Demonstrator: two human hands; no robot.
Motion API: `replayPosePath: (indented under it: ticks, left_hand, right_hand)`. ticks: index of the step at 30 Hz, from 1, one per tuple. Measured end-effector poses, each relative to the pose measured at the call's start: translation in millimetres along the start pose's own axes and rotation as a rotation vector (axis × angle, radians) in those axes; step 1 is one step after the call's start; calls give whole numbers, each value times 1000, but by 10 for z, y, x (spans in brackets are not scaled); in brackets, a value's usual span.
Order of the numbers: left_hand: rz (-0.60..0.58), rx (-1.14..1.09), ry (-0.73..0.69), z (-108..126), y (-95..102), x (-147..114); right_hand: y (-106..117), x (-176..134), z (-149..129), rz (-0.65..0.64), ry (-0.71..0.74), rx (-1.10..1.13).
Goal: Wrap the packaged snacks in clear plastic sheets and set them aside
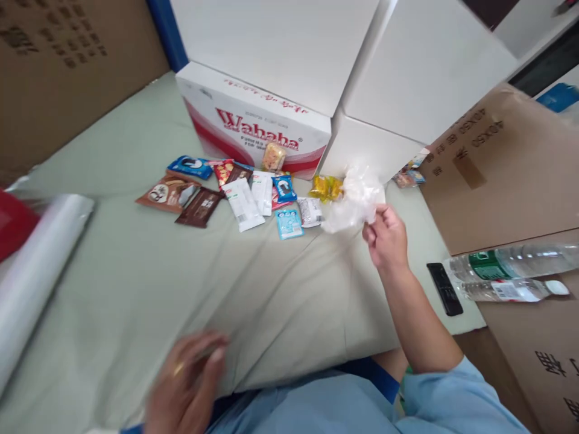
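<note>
My right hand [386,237] pinches a thin, crumpled clear plastic bag [355,199] between thumb and fingers, over the right end of a row of wrapped snacks. My left hand [187,377], with a ring on one finger, is low at the front edge and blurred. Its fingers are loosely bent, the thumb apart from them, and nothing shows in it. Closest to the bag are yellow packets [324,187] and a small white-and-grey packet [310,212]. Further left lie a light blue packet [289,223], white packets [244,205], a dark brown packet [199,207] and a brown bag [165,193].
Behind the snacks stands a white and red Wahaba box [253,129] beside plain white boxes [375,144]. Large cardboard cartons [493,163] border the right. Plastic bottles [520,262] and a black phone [444,289] lie there. A roll of plastic film [45,271] lies at left.
</note>
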State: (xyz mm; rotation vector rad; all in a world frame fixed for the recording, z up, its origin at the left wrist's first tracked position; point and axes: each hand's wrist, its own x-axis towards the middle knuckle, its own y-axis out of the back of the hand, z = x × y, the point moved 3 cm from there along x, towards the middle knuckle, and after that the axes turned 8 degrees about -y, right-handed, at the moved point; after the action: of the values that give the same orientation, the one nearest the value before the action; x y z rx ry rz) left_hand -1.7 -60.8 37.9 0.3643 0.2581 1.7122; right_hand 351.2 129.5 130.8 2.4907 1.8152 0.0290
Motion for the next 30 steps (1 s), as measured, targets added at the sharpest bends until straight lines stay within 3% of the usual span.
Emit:
replayPosePath:
  ticks: [3,5,7,10,12,16,20,23,27,30]
  left_hand:
    - [-171,-431,206,158,-460,325]
    - [-259,-695,354,228,-726,530]
    - [-382,-783,395,270,-905,651]
    - [-508,-719,308,268,-1012,649]
    - [-457,-653,250,221,-997,585]
    - [-233,-439,110,143,-865,461]
    - [-244,-212,-130,207,-809,360]
    - [-291,-170,-185,263,-845,293]
    - [-177,-208,-95,323,-913,256]
    - [-157,-169,-103,371,-968,281]
  right_hand:
    - [-263,-685,413,-145,-277,145]
    - [-377,-992,615,-178,-386,184]
    - [-433,-1164,743,-204,-457,201]
    - [-426,-1236,826,-238,-510,220]
    - [-379,-1225,839,-214,-510,228]
    - [-318,-1244,869,-132,-561,227]
    - [-446,-1377,917,-288,-701,197]
    - [-527,-1436,906,-313,-585,136]
    - [-555,-1493,864,-300,-407,8]
    - [-567,-1552,815,-375,-350,-77]
